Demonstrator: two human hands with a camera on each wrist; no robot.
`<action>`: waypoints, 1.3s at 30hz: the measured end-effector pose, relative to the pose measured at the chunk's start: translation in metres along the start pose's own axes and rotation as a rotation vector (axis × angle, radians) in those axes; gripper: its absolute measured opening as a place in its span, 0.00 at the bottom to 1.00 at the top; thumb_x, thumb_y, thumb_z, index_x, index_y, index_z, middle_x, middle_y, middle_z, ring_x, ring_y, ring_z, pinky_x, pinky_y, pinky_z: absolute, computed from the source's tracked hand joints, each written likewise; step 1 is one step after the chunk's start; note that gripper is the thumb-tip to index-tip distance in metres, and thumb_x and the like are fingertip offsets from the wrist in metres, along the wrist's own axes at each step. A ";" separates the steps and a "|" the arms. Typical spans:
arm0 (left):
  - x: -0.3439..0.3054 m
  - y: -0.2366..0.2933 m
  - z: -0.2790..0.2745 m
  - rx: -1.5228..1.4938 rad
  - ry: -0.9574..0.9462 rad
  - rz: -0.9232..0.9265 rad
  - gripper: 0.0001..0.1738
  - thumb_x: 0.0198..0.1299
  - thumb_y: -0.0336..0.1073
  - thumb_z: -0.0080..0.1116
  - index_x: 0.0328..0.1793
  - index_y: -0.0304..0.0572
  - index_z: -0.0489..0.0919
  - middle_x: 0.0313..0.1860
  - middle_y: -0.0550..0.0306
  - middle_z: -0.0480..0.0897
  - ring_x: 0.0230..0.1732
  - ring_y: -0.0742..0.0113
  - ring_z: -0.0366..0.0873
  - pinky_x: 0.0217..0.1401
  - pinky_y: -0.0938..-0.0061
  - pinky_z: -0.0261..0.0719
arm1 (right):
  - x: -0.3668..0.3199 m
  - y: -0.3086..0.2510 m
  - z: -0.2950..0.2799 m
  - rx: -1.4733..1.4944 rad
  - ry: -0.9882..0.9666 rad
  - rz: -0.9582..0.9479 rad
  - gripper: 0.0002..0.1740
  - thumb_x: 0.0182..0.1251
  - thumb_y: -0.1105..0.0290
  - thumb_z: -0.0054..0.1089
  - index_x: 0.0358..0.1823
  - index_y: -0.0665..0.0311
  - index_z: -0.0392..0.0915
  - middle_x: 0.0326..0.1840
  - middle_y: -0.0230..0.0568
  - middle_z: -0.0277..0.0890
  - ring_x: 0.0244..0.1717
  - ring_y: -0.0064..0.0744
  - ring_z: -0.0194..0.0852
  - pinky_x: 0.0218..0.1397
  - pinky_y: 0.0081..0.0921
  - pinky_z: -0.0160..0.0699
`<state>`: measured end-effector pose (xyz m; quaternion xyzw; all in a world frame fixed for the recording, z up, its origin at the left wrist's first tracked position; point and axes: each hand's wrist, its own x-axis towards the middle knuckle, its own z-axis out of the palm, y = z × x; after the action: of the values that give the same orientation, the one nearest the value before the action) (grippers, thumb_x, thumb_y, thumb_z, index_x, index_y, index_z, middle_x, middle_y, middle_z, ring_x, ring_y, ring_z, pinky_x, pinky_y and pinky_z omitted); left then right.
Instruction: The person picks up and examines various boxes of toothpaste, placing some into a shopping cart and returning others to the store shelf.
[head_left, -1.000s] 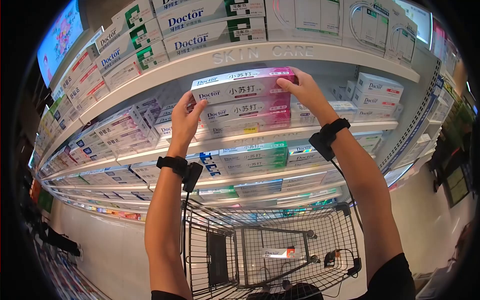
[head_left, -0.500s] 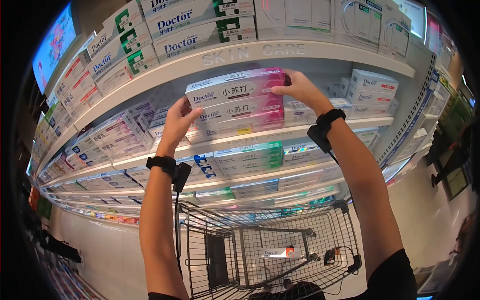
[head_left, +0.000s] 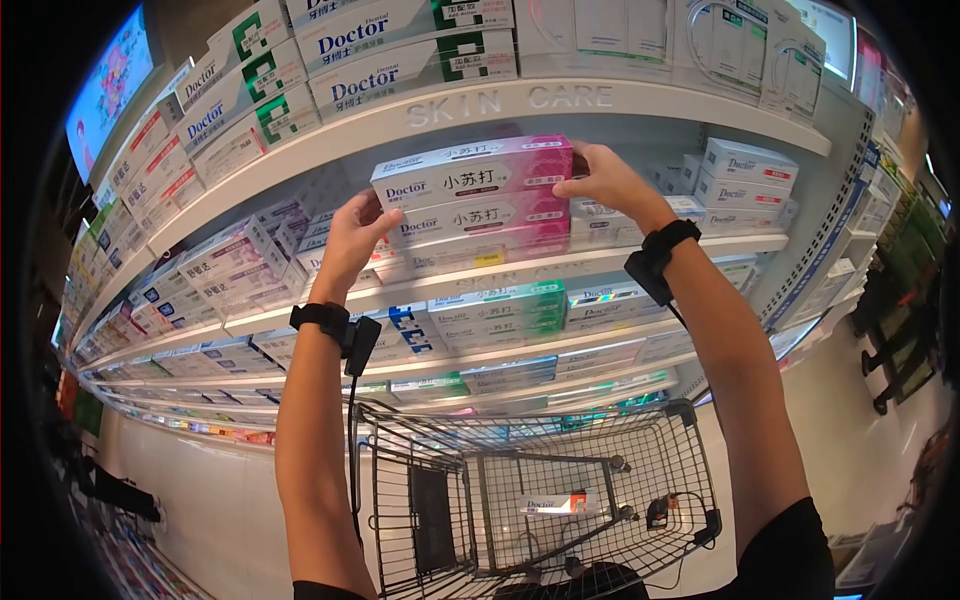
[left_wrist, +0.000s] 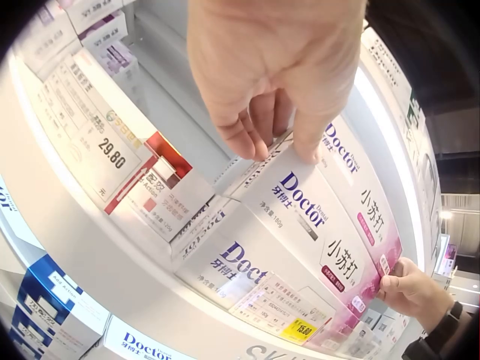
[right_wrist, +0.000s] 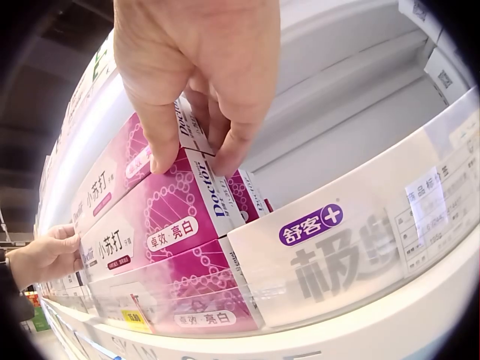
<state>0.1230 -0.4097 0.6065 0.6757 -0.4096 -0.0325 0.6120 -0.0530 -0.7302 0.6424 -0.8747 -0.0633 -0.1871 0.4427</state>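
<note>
A white and pink Doctor toothpaste box (head_left: pixel 468 180) lies on top of a stack of matching boxes (head_left: pixel 480 216) on the shelf. At its left end is my left hand (head_left: pixel 352 240), thumb (left_wrist: pixel 307 142) on the front and fingers curled round the end. My right hand (head_left: pixel 612 183) pinches the pink right end, its thumb (right_wrist: pixel 161 142) on the front face and the fingers at the end. In the right wrist view the boxes are closely stacked, edges nearly lined up.
A shelf lip (head_left: pixel 640 103) marked SKIN CARE runs just above my hands. White boxes (head_left: pixel 748 187) stand to the right, more toothpaste boxes (head_left: pixel 240 265) to the left. Below me is a wire shopping cart (head_left: pixel 415 420) holding a small Doctor box (head_left: pixel 555 504). Price tags (left_wrist: pixel 101 142) front the shelf.
The head view has shifted slightly, moving the shelf a little left in the picture. Both hands stay at the ends of the top box, which lies about level on the stack.
</note>
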 end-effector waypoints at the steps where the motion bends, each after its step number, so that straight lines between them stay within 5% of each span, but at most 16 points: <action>1: -0.001 0.001 0.001 -0.005 0.000 0.002 0.31 0.59 0.34 0.66 0.64 0.23 0.70 0.54 0.44 0.81 0.55 0.62 0.79 0.60 0.70 0.75 | 0.000 0.001 0.000 0.011 0.002 -0.002 0.34 0.54 0.76 0.69 0.64 0.75 0.67 0.53 0.45 0.78 0.53 0.33 0.75 0.63 0.26 0.70; 39: -0.006 -0.002 -0.001 -0.028 -0.021 -0.011 0.29 0.59 0.34 0.66 0.64 0.28 0.72 0.52 0.49 0.82 0.51 0.66 0.78 0.55 0.74 0.74 | -0.005 0.002 0.001 0.077 0.022 0.003 0.28 0.53 0.76 0.71 0.56 0.77 0.73 0.50 0.50 0.80 0.51 0.38 0.78 0.61 0.28 0.72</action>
<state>0.1206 -0.4049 0.6020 0.6688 -0.4119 -0.0488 0.6170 -0.0572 -0.7306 0.6386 -0.8550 -0.0642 -0.1936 0.4769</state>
